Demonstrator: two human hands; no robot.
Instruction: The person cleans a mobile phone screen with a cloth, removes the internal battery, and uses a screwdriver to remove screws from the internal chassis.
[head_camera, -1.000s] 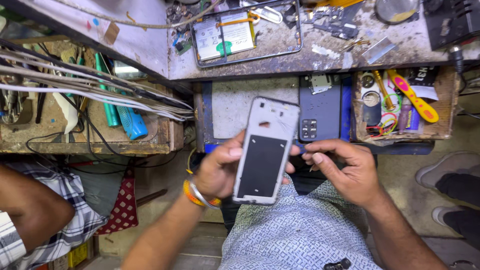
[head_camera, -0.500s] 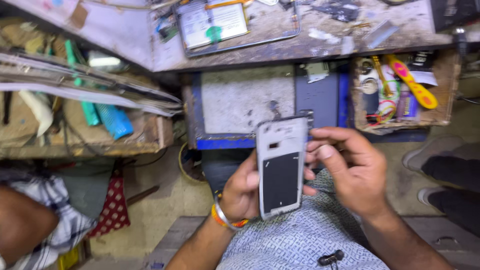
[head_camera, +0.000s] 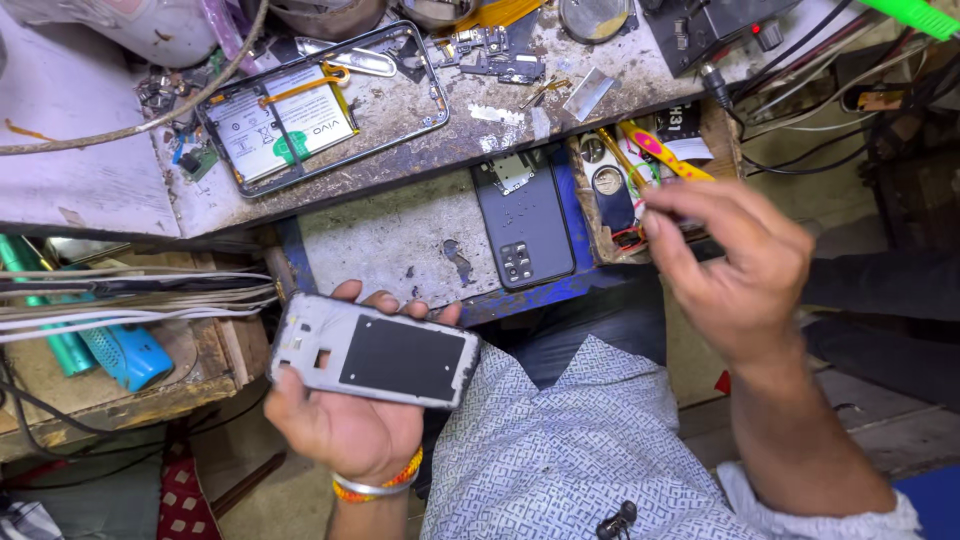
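Messy and grey, the bench (head_camera: 400, 250) fills the top of the frame, with a pull-out shelf part sticking out below its edge.

The left hand (head_camera: 340, 420) is at the lower left of the frame. It holds a white phone frame (head_camera: 375, 350) flat, with the dark panel facing up. The fingers curl over the far edge and the thumb presses the near corner. An orange and silver bracelet (head_camera: 380, 485) sits on the wrist.

The right hand (head_camera: 735, 265) is up at the middle right, well apart from the phone frame. Its fingers are bunched close together, with the tips pointing at a small wooden box of parts (head_camera: 615, 185). I cannot tell if they pinch anything. So the step looks like this: one hand keeps the phone frame steady while the other is at the box. The bits in there are tiny, so taking one would need a slow, careful pinch.

A yellow and pink tool (head_camera: 660, 150) lies across the box, just above the fingertips. A dark phone back cover (head_camera: 525, 220) lies on the pull-out part, just left of the box and between the two hands. Higher up, at the upper left, an open phone with its battery showing (head_camera: 300, 110) rests on the bench top. At the far left, white wires (head_camera: 130, 300) run over a lower shelf, above a blue thing (head_camera: 125, 355). A dotted grey shirt (head_camera: 560, 450) fills the bottom middle.
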